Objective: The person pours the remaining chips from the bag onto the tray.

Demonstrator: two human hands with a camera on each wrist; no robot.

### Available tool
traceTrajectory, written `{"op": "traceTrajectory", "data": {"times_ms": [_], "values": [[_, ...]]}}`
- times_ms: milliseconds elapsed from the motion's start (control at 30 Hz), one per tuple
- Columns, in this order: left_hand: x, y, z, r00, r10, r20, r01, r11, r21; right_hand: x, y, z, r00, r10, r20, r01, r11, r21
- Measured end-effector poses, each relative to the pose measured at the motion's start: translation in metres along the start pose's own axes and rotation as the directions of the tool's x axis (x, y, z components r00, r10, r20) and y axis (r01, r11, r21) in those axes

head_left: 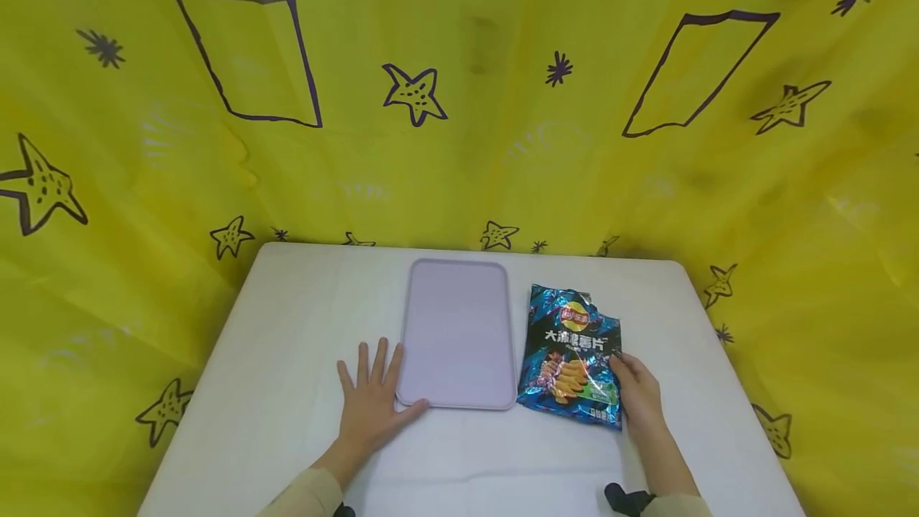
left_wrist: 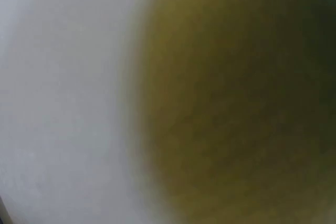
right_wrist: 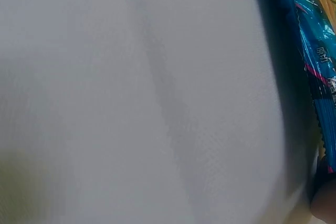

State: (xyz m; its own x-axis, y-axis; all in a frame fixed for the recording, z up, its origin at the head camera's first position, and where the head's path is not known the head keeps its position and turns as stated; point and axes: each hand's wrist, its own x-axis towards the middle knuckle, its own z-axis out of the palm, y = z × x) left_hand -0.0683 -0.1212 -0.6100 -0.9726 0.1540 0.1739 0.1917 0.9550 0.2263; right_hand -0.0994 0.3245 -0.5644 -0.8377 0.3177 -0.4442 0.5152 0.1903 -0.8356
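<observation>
In the head view, one smooth lilac rectangular tray [head_left: 457,333] with rounded corners and a raised rim lies on a white cloth-covered table [head_left: 316,294]. At three o'clock from it is one shiny blue-and-black foil snack bag [head_left: 572,341], crinkled, its top edge notched; its contents cannot be seen. Two hands show: the left hand [head_left: 369,413], at eight o'clock of the tray, is flattened with fingers spread, its thumb crossing the rim; the right hand [head_left: 641,397] pinches the bag's edge at four o'clock. At twelve o'clock hangs a star-patterned yellow curtain [head_left: 459,174]. The left wrist view shows a blurred olive shape [left_wrist: 236,98] at three o'clock and a pale surface [left_wrist: 63,98] at nine. In the right wrist view, the bag's glossy, serrated side stands at two o'clock, a fingertip [right_wrist: 324,203] at four.
</observation>
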Motion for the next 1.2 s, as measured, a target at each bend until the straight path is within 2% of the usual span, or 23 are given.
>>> {"op": "traceTrajectory", "data": {"times_ms": [100,233,433,600,867,1033,1200], "values": [[0.000,0.001,0.001,1.000,-0.006,0.016,0.006,1.000,0.006,-0.004,-0.004,0.000,1.000,0.015,-0.013,-0.015,1.000,-0.007],[0.000,0.002,0.000,1.000,-0.009,-0.006,0.009,1.000,0.008,-0.010,-0.017,0.000,1.000,-0.002,-0.011,0.002,1.000,-0.006],[0.000,0.003,-0.001,1.000,-0.006,-0.023,0.006,1.000,0.013,-0.024,-0.041,-0.001,0.996,-0.088,-0.034,0.086,0.995,-0.053],[-0.002,0.002,-0.001,1.000,-0.010,-0.015,0.010,1.000,0.014,-0.033,-0.059,0.000,0.980,-0.197,-0.032,0.193,0.976,-0.099],[-0.001,0.001,-0.001,0.999,-0.005,-0.032,0.005,1.000,-0.010,-0.044,-0.074,0.003,0.922,-0.388,-0.005,0.385,0.916,-0.114],[-0.002,0.001,-0.002,1.000,-0.018,0.012,0.018,1.000,-0.011,-0.047,-0.081,0.005,0.885,-0.464,0.016,0.463,0.878,-0.126],[-0.002,0.003,-0.005,0.999,-0.021,0.025,0.021,1.000,-0.009,-0.049,-0.090,0.007,0.832,-0.551,0.060,0.553,0.821,-0.143]]}}
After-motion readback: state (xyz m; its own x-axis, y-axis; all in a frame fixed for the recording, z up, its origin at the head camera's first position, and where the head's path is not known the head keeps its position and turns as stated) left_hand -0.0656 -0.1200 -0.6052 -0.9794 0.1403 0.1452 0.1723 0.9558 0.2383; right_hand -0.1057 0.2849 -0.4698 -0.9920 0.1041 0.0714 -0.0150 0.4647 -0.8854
